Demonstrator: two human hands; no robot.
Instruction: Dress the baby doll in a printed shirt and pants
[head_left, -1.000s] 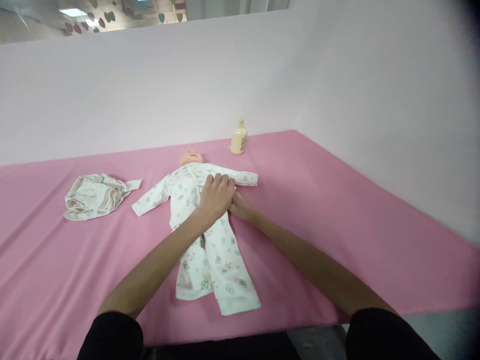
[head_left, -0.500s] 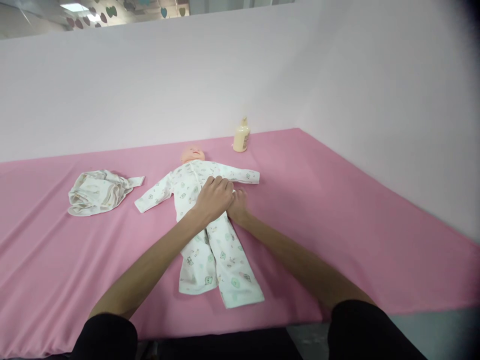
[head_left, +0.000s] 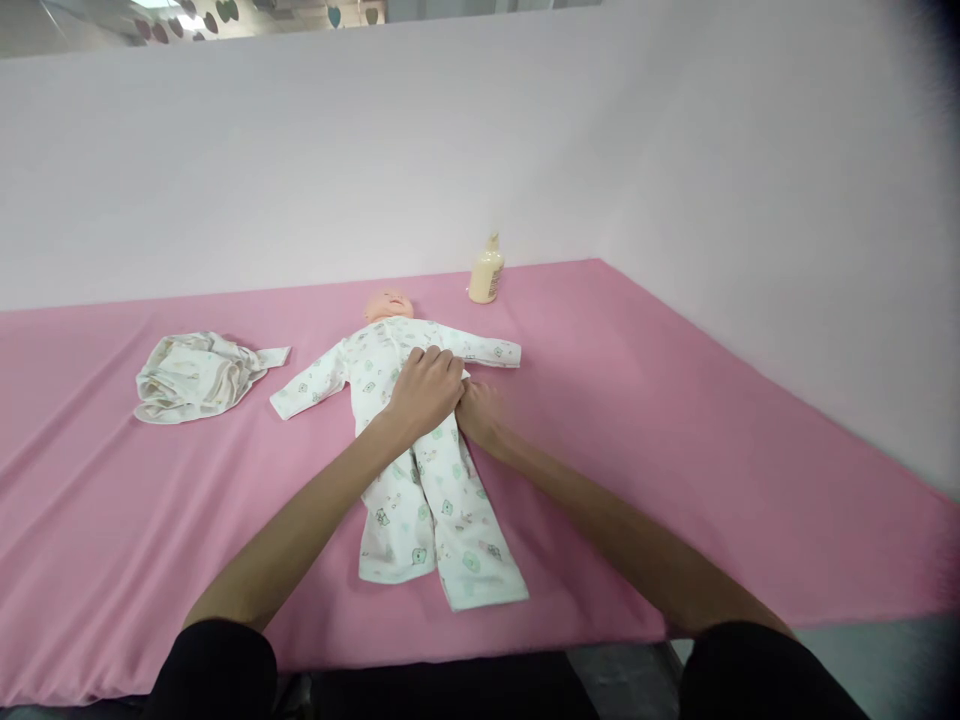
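Note:
A baby doll lies on its back on the pink-covered table, head toward the wall. It wears a white printed top with both sleeves spread out, and matching pants with the legs toward me. My left hand is closed at the right side of the doll's waist, fingers curled over the cloth. Right beside it, my right hand is closed at the garment's side edge. A small corner of white fabric shows between the two hands. The fingertips of both hands are hidden.
A bundle of folded white cloth lies left of the doll. A cream-coloured pump bottle stands at the back near the white wall. The pink sheet covers the table up to its front edge.
My right hand's fingers lifted briefly and have closed again by the garment's edge. My left hand stays on the cloth. The view has shifted slightly; the doll and bottle lie as before.

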